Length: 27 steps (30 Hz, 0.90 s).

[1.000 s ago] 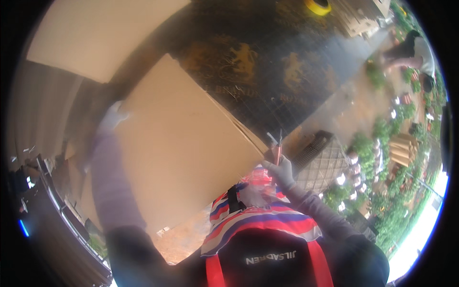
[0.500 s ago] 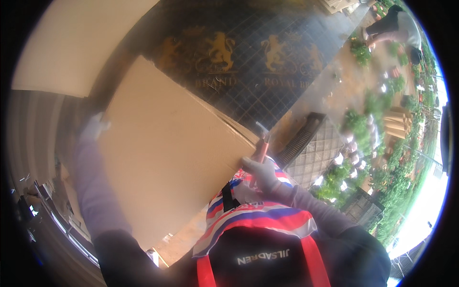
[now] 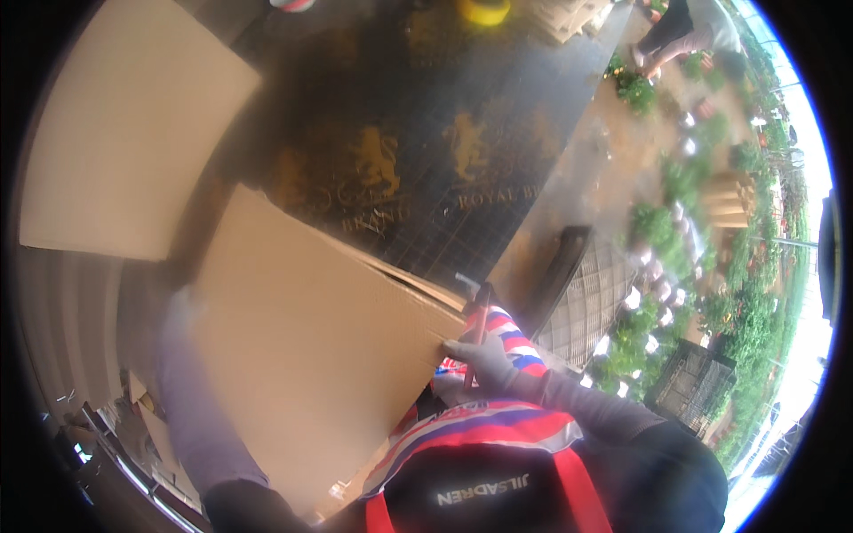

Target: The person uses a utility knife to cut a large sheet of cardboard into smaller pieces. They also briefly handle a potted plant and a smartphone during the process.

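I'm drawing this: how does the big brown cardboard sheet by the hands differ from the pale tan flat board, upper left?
The brown cardboard sheet has the left hand and right hand at its edges; no hand is on the pale tan flat board. The brown sheet shows parted layers along one edge; the pale board, one smooth face. The brown sheet looks darker than the pale board. Both have flat faces.

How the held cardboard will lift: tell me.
The cardboard is probably stiff: its broad face looks nearly flat. It is likely light for its size, its layers looking thin. They may splay, since they gape at the upper right edge.
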Motion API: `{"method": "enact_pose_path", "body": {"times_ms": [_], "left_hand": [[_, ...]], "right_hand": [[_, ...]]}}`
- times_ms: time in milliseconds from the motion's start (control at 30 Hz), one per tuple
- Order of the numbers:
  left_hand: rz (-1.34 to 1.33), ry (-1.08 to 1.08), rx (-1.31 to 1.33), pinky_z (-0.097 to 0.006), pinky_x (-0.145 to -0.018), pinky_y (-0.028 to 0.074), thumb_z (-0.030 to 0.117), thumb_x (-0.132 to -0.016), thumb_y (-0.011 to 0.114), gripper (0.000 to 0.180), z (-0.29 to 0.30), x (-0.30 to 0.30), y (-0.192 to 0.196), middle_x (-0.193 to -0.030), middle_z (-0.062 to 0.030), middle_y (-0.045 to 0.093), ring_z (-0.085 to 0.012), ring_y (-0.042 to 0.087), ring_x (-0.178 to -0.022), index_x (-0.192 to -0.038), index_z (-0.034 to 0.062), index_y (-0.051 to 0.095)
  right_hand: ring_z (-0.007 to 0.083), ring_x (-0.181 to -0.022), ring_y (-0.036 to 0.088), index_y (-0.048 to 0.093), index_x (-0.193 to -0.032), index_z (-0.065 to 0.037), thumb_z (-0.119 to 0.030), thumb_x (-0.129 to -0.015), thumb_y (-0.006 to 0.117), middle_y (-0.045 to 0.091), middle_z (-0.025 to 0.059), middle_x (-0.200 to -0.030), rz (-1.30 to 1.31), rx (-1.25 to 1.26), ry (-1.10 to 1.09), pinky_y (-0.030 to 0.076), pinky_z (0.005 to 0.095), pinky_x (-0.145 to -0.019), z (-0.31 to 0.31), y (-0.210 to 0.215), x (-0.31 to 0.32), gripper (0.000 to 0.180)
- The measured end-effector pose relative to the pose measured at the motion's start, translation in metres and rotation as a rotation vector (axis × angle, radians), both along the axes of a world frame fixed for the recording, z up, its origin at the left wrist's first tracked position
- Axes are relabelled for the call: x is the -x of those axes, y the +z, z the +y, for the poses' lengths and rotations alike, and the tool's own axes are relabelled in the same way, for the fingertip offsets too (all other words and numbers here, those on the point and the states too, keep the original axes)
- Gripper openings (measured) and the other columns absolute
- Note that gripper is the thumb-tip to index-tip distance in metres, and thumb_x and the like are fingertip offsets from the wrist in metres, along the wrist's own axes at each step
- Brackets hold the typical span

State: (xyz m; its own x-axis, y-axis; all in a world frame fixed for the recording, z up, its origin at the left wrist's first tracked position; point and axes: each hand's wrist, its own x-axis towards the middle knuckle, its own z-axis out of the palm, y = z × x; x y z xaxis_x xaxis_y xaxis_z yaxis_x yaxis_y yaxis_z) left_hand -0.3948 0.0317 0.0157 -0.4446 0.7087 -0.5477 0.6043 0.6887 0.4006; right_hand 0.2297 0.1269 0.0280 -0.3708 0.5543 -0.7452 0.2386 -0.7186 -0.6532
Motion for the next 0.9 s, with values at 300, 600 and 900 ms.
{"method": "enact_pose_path", "body": {"times_ms": [300,600,900], "left_hand": [[0.027,0.132,-0.281,-0.031,-0.075,0.049,0.007,-0.075,0.066,0.034,0.055,-0.036,-0.001,-0.092,-0.0068,0.066,-0.015,0.061,-0.084,-0.108,-0.0002,0.064],[-0.143,0.223,-0.146,-0.032,-0.076,0.05,0.014,-0.077,0.073,0.047,0.26,-0.13,0.007,-0.101,-0.0133,0.068,-0.0188,0.064,-0.088,-0.119,-0.0024,0.06],[-0.133,0.205,-0.075,-0.037,-0.104,0.04,0.014,-0.074,0.081,0.086,0.501,-0.204,-0.028,-0.141,-0.0249,0.047,-0.0318,0.047,-0.129,-0.143,-0.0105,0.034]], "right_hand": [[0.0131,-0.053,0.055,0.061,-0.088,-0.004,-0.023,-0.086,0.07,0.059,0.0024,-0.077,-0.029,0.052,0.173,0.044,0.0276,-0.044,0.093,0.066,-0.01,0.021],[0.0139,-0.072,0.064,0.067,-0.095,0.002,-0.017,-0.089,0.065,0.065,0.0058,-0.082,-0.108,-0.006,-0.145,0.051,0.028,-0.058,0.236,0.01,-0.085,0.02],[0.015,-0.072,0.059,0.063,-0.094,-0.002,-0.014,-0.088,0.065,0.061,0.0039,-0.083,-0.065,-0.009,-0.434,0.047,0.029,-0.063,0.421,-0.049,-0.172,0.014]]}}
